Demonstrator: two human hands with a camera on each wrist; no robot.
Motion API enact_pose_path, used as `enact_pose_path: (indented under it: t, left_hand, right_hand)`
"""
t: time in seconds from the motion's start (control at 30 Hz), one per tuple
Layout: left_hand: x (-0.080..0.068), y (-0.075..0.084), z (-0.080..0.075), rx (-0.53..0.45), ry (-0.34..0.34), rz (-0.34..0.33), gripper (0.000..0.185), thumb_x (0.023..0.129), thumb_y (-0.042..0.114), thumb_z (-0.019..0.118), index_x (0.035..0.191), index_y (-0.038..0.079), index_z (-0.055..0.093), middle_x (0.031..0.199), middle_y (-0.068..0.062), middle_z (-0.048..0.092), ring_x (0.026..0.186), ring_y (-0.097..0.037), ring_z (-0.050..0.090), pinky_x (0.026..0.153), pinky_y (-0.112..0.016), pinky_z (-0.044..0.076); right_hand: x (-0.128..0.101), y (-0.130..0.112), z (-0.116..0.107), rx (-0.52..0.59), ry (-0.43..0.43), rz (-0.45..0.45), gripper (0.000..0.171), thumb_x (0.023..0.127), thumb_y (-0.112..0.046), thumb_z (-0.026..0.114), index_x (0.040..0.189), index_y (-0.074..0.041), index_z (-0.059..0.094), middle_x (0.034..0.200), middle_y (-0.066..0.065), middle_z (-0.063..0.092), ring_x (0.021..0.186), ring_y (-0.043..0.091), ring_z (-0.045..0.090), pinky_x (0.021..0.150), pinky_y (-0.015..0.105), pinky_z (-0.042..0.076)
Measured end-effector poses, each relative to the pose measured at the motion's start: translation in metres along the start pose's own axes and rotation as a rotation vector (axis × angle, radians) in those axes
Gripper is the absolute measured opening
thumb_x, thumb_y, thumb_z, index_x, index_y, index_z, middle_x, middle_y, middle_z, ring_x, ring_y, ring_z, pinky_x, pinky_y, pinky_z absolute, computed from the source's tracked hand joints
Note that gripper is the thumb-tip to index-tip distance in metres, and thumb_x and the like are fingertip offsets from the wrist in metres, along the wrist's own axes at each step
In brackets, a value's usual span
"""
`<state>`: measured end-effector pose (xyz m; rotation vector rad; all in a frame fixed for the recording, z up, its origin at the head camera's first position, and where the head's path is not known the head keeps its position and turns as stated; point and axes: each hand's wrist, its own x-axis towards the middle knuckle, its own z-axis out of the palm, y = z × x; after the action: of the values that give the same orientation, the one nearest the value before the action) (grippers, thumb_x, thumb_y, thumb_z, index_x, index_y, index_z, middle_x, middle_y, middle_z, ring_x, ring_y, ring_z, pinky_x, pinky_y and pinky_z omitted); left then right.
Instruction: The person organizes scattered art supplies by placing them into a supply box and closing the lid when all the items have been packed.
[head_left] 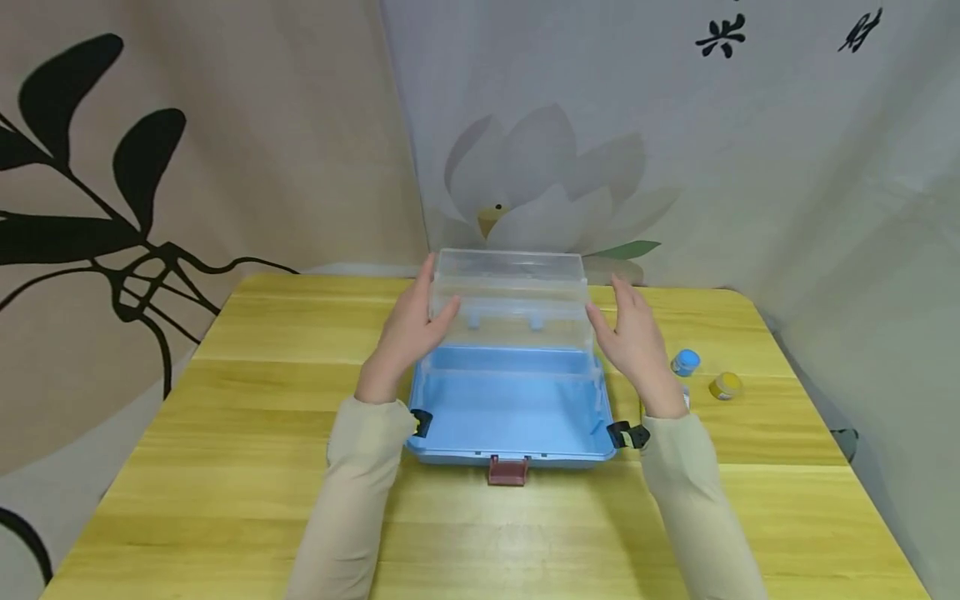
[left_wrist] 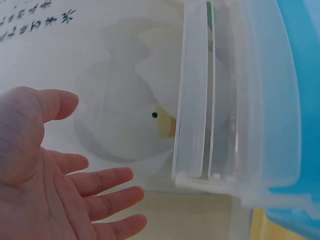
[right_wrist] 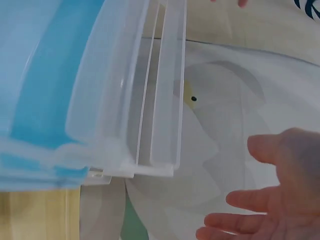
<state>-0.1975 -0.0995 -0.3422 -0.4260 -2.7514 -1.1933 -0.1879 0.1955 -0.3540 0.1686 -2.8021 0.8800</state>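
A blue plastic storage box (head_left: 510, 417) stands on the wooden table with its top open. Clear trays (head_left: 513, 321) rise in tiers at its back, and a dark red latch (head_left: 507, 472) hangs at the front. My left hand (head_left: 408, 329) is beside the trays' left end, its fingers spread in the left wrist view and nothing in the palm. On the opposite side my right hand (head_left: 633, 342) is held near the trays' right end. In the right wrist view its fingers are also extended, apart from the clear plastic (right_wrist: 167, 90).
To the right of the box sit a small jar with a blue lid (head_left: 686, 362) and one with a yellow lid (head_left: 726, 385). Part of another small object shows by the right wrist. Printed curtains (head_left: 300, 125) hang behind the table (head_left: 247, 467).
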Motion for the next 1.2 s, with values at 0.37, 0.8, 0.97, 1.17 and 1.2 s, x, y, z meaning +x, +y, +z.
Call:
enact_pose_path:
  t: [0.37, 0.8, 0.97, 1.17, 1.2]
  left_hand:
    - [-0.030, -0.022, -0.014, -0.123, 0.045, -0.104, 0.059, 0.097, 0.023, 0.051, 0.145, -0.001, 0.026, 0.143, -0.024, 0.036, 0.129, -0.040, 0.034, 0.102, -0.055, 0.032]
    - [-0.053, -0.060, -0.004, -0.203, 0.024, -0.230, 0.047, 0.096, 0.015, 0.048, 0.136, -0.008, 0.038, 0.135, -0.029, 0.043, 0.121, -0.044, 0.043, 0.099, -0.052, 0.038]
    - [-0.059, -0.073, 0.001, -0.250, -0.005, -0.306, 0.045, 0.097, 0.015, 0.047, 0.136, -0.007, 0.039, 0.134, -0.029, 0.045, 0.121, -0.041, 0.045, 0.097, -0.049, 0.041]
    - [-0.065, -0.086, 0.012, -0.276, -0.051, -0.349, 0.045, 0.098, 0.014, 0.046, 0.136, -0.008, 0.038, 0.134, -0.029, 0.045, 0.122, -0.040, 0.044, 0.100, -0.047, 0.038]
    - [-0.066, -0.087, 0.015, -0.287, -0.057, -0.359, 0.045, 0.098, 0.015, 0.046, 0.137, -0.008, 0.037, 0.134, -0.028, 0.045, 0.122, -0.040, 0.043, 0.101, -0.047, 0.037]
  right_hand:
    - [-0.023, 0.031, -0.007, 0.062, 0.225, 0.001, 0.036, 0.091, -0.012, 0.060, 0.119, 0.010, 0.056, 0.104, 0.030, 0.063, 0.096, 0.042, 0.060, 0.081, 0.053, 0.048]
    - [-0.050, 0.079, -0.012, 0.004, 0.197, 0.146, 0.025, 0.088, -0.006, 0.062, 0.106, 0.011, 0.062, 0.091, 0.027, 0.065, 0.081, 0.040, 0.063, 0.071, 0.050, 0.051]
    - [-0.058, 0.098, -0.011, -0.050, 0.169, 0.190, 0.023, 0.087, -0.007, 0.064, 0.101, 0.011, 0.063, 0.086, 0.025, 0.065, 0.076, 0.038, 0.062, 0.063, 0.045, 0.049]
    - [-0.065, 0.120, -0.009, -0.080, 0.113, 0.248, 0.021, 0.084, -0.006, 0.065, 0.094, 0.011, 0.064, 0.081, 0.024, 0.063, 0.070, 0.034, 0.058, 0.055, 0.034, 0.042]
    - [-0.066, 0.123, -0.008, -0.083, 0.104, 0.259, 0.020, 0.084, -0.007, 0.065, 0.093, 0.011, 0.064, 0.080, 0.024, 0.063, 0.069, 0.033, 0.058, 0.055, 0.034, 0.042]
